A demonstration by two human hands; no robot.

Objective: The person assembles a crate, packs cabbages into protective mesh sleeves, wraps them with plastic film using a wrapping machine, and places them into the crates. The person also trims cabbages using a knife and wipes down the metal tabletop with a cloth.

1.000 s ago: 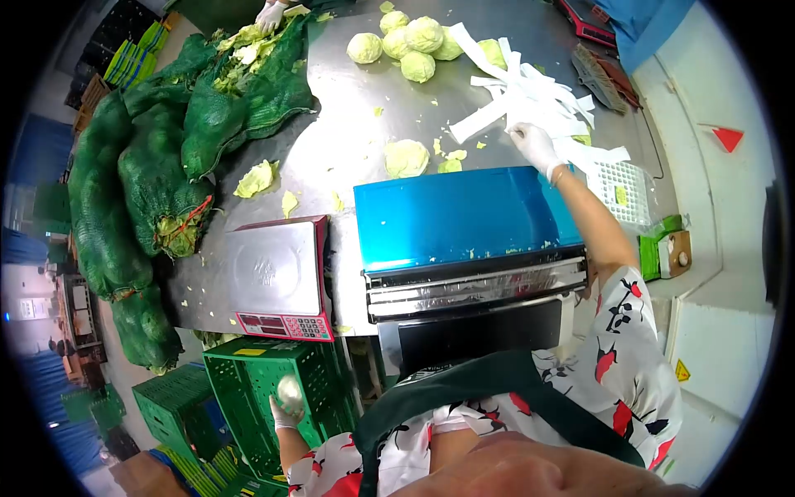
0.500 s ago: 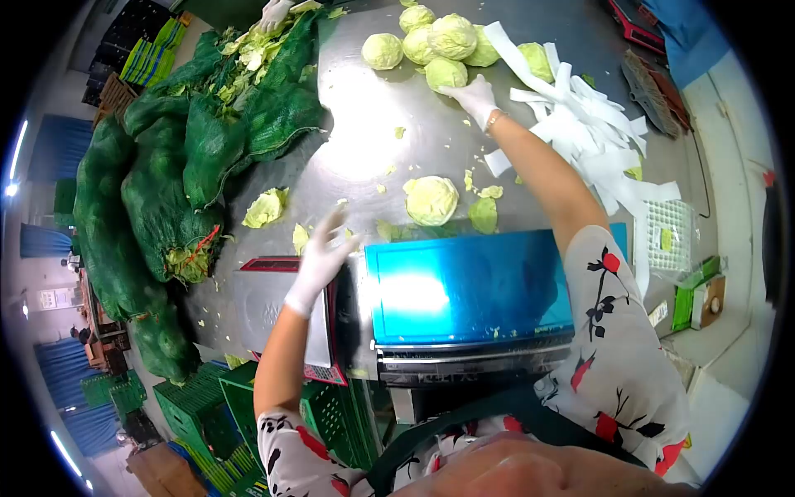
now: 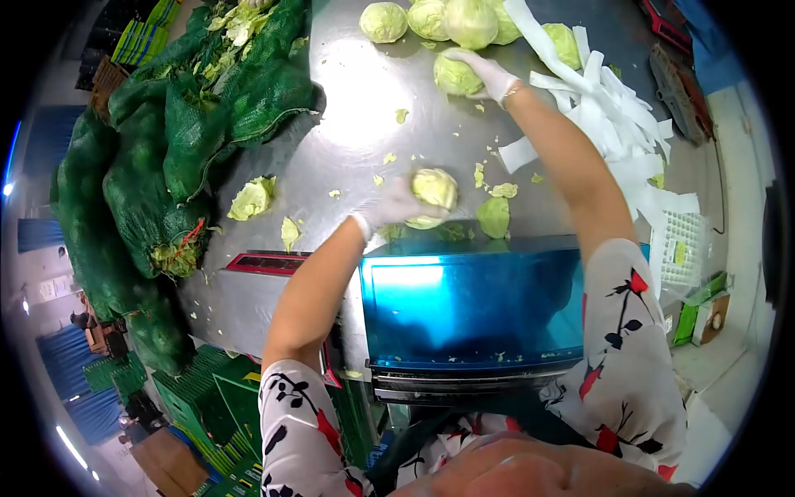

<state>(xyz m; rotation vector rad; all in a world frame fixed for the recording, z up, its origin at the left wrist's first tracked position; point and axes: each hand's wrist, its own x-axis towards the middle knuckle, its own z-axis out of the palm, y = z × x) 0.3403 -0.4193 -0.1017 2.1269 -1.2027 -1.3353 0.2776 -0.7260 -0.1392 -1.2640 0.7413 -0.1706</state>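
My gloved left hand [image 3: 391,204], smeared a little by motion, holds a trimmed cabbage [image 3: 436,188] from its left side, low over the metal table. Farther up, my gloved right hand [image 3: 489,74] grips another cabbage [image 3: 455,77] from above and the right, its fingers partly behind it. Just beyond it sits a group of several cabbages, among them a pale one [image 3: 471,23] and one at the left [image 3: 383,22]. A loose cabbage leaf [image 3: 493,217] lies near the blue-covered machine [image 3: 472,311].
Green mesh sacks [image 3: 149,199] fill the left side. White foam strips [image 3: 609,124] are heaped at the right, above a white plastic grid [image 3: 681,248]. A grey scale [image 3: 261,302] stands left of the blue machine. Leaf scraps dot the metal table [image 3: 356,124].
My left hand has moved right from above the scale onto the nearer cabbage. My right hand has closed round its cabbage and shifted it slightly away from the group. The view has shifted a little.
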